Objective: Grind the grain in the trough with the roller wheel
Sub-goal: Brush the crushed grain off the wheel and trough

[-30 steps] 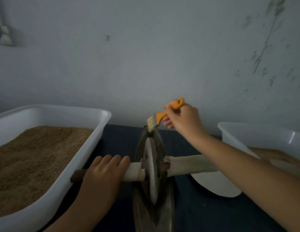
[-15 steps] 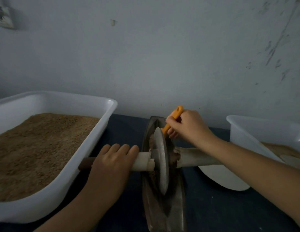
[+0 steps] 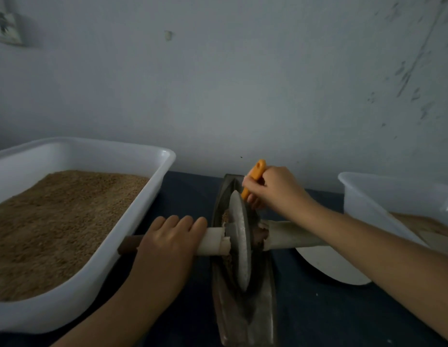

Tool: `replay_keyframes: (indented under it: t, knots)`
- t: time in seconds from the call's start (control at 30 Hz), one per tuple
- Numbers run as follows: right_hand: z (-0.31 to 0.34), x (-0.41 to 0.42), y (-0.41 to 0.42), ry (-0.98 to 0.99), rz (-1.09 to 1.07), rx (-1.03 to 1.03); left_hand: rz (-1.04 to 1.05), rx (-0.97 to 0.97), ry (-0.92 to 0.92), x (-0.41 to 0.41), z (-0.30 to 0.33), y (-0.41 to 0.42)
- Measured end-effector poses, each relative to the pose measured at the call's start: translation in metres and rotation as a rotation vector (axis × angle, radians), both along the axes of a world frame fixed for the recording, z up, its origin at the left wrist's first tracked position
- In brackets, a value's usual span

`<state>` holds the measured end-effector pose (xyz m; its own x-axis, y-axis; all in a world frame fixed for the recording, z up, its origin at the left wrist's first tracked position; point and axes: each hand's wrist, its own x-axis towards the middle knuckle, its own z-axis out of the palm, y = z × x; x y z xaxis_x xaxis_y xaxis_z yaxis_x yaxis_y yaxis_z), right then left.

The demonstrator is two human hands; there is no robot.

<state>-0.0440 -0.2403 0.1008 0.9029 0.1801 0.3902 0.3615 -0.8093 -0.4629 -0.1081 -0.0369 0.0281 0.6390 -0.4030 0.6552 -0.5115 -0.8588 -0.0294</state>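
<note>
Nearest the camera, the narrow, boat-shaped dark metal trough (image 3: 245,319) runs lengthwise away from the person on the dark blue tabletop (image 3: 318,309), its long axis pointing at the wall. The grey, rough-faced disc of the roller wheel (image 3: 239,241) stands on edge inside it, aligned with that axis, so any grinding stroke has to go straight forward and back along the channel. Its axle crosses the trough at right angles: a pale wrapped handle with a dark wooden end (image 3: 212,241) sticks out to the left, and a matching pale handle (image 3: 293,235) to the right. The left hand (image 3: 167,244) lies over the left handle just beside the wheel, fingers curled across the top of it in a grip. The right handle is free, passing under the right forearm. Brown crushed grain (image 3: 226,217) shows in the channel on the wheel's left and behind it. Further along, the right hand (image 3: 273,190) pinches the orange plastic handle of a small brush (image 3: 254,177) between curled fingers and thumb, the brush angled down into the trough's far end; its bristles are hidden behind the wheel. Rolling evenly would seem to call for this hand on the free handle, which lies below and nearer than it. To the left sits a large white plastic tub (image 3: 122,249) filled with tan, granular grain; to the right, a second white tub (image 3: 393,196) and a flat white sheet (image 3: 328,266). Behind stands a scuffed grey wall (image 3: 243,83).
</note>
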Motion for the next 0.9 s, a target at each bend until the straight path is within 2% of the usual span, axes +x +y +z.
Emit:
replay_keyframes:
  t: [0.2,0.37,0.47,0.57,0.7,0.73,0.8,0.9]
  knots:
    - [0.027,-0.003,-0.012,-0.169,-0.041,0.082,0.002,0.000,0.006,0.000,-0.001,0.000]
    - [0.007,-0.002,0.000,-0.036,0.001,-0.016,-0.007,-0.007,0.004,-0.001,0.000,-0.001]
    - [0.007,-0.013,-0.007,-0.095,0.016,0.005,-0.009,-0.011,0.001,0.000,0.000,-0.001]
    - [0.015,-0.019,-0.020,-0.173,0.029,0.102,0.003,-0.007,0.006,0.000,0.000,0.000]
    - [0.017,-0.011,-0.043,0.002,-0.019,0.476,0.009,-0.013,0.015,0.000,-0.001,-0.001]
    - [0.016,-0.009,-0.048,0.029,-0.041,0.502,0.012,-0.014,0.017,-0.001,-0.001,-0.001]
    - [0.014,-0.006,-0.055,0.041,-0.087,0.425,0.023,-0.008,0.017,-0.001,0.000,-0.002]
    - [0.013,-0.007,-0.056,0.032,-0.067,0.416,0.022,-0.005,0.007,-0.001,0.000,-0.002]
